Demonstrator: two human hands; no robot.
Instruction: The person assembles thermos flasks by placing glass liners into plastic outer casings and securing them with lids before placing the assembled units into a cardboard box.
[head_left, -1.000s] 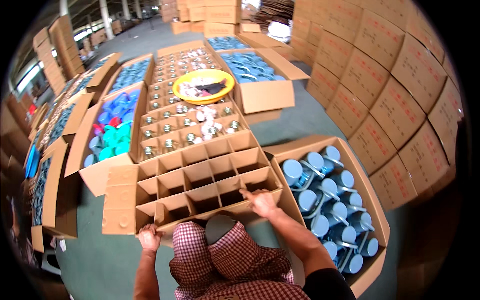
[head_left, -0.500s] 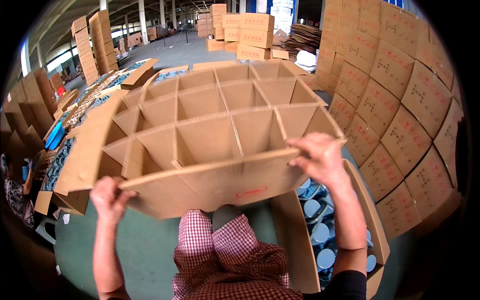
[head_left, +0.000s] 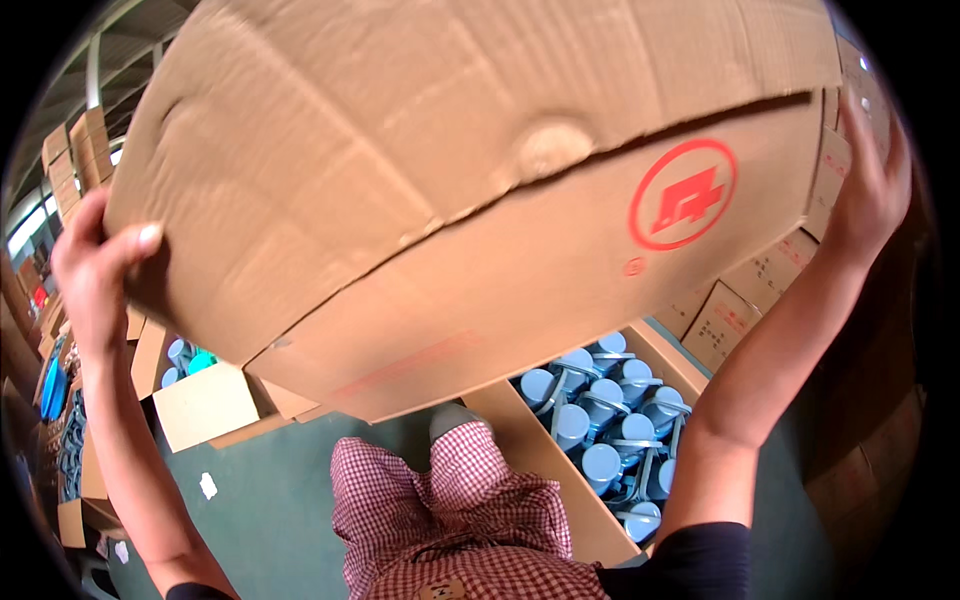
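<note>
We hold a big cardboard box [head_left: 480, 190] raised overhead, its underside with a red round mark facing us and filling most of the view. Our left hand [head_left: 95, 270] grasps its left edge, thumb on the underside; our right hand [head_left: 870, 190] grips its right edge. Below, an open carton of blue flasks [head_left: 600, 420] sits on the green floor [head_left: 270, 500] beside our checked trousers [head_left: 450, 510].

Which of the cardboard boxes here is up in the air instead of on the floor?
The big cardboard box with the red round mark, held up between the left hand and right hand; the box of blue cups sits on the floor.
</note>
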